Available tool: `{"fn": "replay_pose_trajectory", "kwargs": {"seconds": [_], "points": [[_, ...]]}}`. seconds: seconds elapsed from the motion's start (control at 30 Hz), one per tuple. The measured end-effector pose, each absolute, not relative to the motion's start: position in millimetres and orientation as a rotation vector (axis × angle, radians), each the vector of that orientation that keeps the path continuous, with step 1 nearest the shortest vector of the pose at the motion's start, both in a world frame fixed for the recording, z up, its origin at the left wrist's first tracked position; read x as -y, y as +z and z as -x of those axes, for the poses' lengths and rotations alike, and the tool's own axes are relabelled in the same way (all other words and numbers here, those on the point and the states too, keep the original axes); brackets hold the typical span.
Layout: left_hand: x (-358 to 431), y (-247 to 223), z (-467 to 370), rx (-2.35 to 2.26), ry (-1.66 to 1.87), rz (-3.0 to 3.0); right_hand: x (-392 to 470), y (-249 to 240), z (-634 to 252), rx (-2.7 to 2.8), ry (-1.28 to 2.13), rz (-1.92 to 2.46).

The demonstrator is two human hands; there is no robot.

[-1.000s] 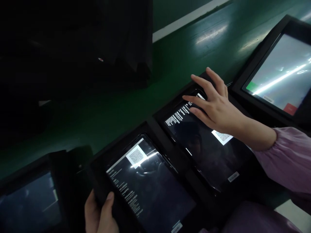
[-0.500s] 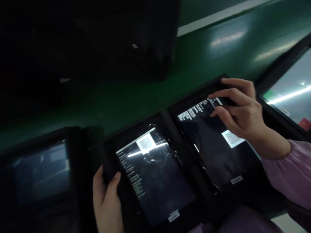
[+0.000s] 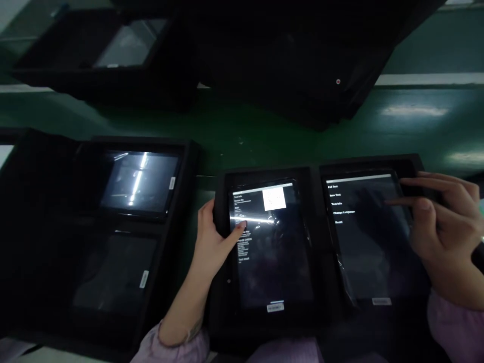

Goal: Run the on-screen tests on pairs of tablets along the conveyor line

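A: On the near edge of the green bench, seen from the head camera, two tablets sit side by side in black trays. The left hand (image 3: 212, 237) grips the left rim of the middle tablet (image 3: 270, 242), thumb lying on its glass, fingers curled behind the tray.

B: And the other one?

A: The right hand (image 3: 442, 227) pinches the far right corner of the right tablet (image 3: 368, 237), fingers bent around its edge.

B: How far along, would you say?

A: The middle screen shows a QR code and test text; the right one shows a short menu. I'd judge both are mid-check. Further left, a tray (image 3: 22, 242) holds two more tablets (image 3: 138, 181), one faintly lit, apparently untouched.
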State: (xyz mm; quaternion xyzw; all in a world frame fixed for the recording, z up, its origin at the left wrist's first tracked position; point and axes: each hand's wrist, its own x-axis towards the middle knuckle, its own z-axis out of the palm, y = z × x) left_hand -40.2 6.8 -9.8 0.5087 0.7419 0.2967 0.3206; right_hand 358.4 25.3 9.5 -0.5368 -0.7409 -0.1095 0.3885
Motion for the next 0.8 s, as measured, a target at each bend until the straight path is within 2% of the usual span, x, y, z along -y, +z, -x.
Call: {"fn": "replay_pose_trajectory", "kwargs": {"seconds": [0.23,0.8], "points": [[-1.4,-9.4,43.0,-1.797,0.876,-1.270,-27.5,7.2,-357.4,1.842,-0.313,1.307],[-21.1,-12.5,42.6,-1.876,0.932,-1.221,-25.4,4.2,-355.4,1.842,-0.277,1.331]]}}
